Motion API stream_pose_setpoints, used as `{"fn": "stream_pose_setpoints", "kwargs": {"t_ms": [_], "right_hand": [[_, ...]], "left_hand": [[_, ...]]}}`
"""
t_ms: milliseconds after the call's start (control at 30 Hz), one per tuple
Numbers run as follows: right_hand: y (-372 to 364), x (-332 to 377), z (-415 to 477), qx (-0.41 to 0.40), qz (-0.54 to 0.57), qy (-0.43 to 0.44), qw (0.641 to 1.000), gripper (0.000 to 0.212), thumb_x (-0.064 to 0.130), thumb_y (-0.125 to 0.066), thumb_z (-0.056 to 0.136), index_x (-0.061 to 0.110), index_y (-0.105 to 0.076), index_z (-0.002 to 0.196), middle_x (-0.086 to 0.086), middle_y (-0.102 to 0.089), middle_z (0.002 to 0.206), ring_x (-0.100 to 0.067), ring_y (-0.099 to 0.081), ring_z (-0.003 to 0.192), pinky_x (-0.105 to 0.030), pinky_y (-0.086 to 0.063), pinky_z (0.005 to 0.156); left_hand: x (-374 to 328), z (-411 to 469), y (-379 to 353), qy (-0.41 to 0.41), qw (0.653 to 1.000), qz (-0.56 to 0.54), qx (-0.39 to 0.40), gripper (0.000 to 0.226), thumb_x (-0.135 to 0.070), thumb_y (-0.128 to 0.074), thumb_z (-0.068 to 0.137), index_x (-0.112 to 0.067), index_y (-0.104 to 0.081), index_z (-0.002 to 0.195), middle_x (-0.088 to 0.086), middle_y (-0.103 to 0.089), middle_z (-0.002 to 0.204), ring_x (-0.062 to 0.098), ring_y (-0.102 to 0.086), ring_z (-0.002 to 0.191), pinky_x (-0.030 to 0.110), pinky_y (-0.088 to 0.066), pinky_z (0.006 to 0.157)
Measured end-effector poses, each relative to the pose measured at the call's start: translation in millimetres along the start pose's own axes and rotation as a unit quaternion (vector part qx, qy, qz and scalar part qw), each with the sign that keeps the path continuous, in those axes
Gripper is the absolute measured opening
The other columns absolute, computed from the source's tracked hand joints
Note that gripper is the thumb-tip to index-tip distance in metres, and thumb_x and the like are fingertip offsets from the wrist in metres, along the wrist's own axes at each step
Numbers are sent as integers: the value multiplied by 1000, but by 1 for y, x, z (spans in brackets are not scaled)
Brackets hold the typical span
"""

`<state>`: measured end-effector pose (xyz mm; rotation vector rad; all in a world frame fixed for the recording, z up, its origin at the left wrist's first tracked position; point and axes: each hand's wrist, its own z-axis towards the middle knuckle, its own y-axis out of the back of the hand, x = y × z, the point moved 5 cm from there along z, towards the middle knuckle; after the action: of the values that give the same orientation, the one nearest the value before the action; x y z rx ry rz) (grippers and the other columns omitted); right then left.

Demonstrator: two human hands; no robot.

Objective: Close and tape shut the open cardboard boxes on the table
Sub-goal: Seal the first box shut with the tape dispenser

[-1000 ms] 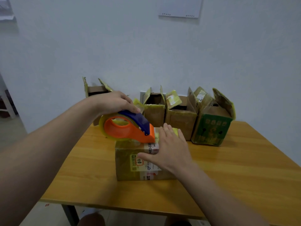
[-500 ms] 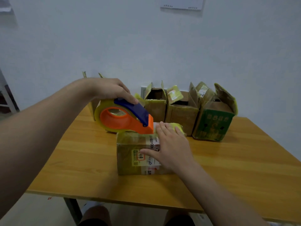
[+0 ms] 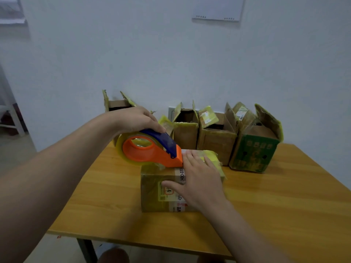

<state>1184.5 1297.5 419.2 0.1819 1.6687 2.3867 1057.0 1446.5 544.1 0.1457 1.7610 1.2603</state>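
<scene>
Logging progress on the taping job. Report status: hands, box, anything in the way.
Left hand grips tape dispenser on front box top. Right hand flat, pressing lid down, fingertips right ahead of dispenser's nose. Four boxes behind, flaps up.

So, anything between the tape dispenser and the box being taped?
Nothing visible: the tape dispenser, gripped by the left hand, rests its nose on the closed box. The right hand lies flat on the box top, right beside the nose.

glossy wood table (image 3: 284, 215), worn cardboard boxes (image 3: 216, 141)
</scene>
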Motion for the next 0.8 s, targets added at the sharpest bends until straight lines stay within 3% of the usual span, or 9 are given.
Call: {"fn": "stream_pose_setpoints", "kwargs": {"t_ms": [133, 233, 400, 500, 600, 800], "right_hand": [[1, -4, 0, 3, 1, 17, 1000, 114, 95, -15, 82, 15, -24, 162, -1, -28, 168, -15, -20, 157, -44, -19, 129], [1, -4, -2, 15, 0, 21, 1000, 113, 94, -14, 81, 17, -25, 163, -1, -25, 169, -15, -17, 157, -41, -15, 129], [5, -2, 1, 34, -10, 9, 999, 122, 97, -4, 75, 15, -17, 164, -2, -19, 171, -15, -13, 158, -43, -11, 130], [6, 3, 4, 78, -9, -6, 997, 126, 100, -23, 73, 14, -10, 165, -5, -11, 173, -20, -9, 159, -51, -9, 129], [6, 18, 10, 83, 11, -7, 996, 131, 104, -26, 67, 20, 0, 165, -2, 1, 173, -24, -1, 160, -59, -5, 127], [-3, 30, 14, 58, 0, 32, 998, 115, 97, -18, 80, 21, -3, 164, 0, -7, 173, -19, -4, 160, -49, -11, 129]], "left_hand": [[-2, -5, 10, -7, 1000, -1, 11, 31, -49, -75, 88, -20, -82, 95, 2, -78, 93, 23, -73, 91, 40, -55, 87], [5, -12, 28, 5, 1000, -2, 19, 33, -49, -78, 85, -17, -82, 95, 4, -79, 91, 26, -74, 89, 44, -55, 92], [26, -28, 30, 63, 996, -14, 61, 93, -66, -78, 55, 3, -70, 116, 20, -75, 106, 35, -70, 92, 52, -52, 99], [34, -26, 19, 56, 997, -11, 54, 68, -61, -73, 65, -5, -78, 103, 14, -77, 97, 24, -69, 85, 47, -50, 97], [40, -24, 17, 68, 996, -21, 51, 46, -51, -72, 86, -9, -80, 101, 9, -79, 93, 23, -70, 84, 41, -49, 93], [42, -22, 17, 43, 998, -21, 45, 33, -43, -66, 95, -12, -80, 97, 5, -78, 88, 15, -69, 78, 33, -47, 82]]}}
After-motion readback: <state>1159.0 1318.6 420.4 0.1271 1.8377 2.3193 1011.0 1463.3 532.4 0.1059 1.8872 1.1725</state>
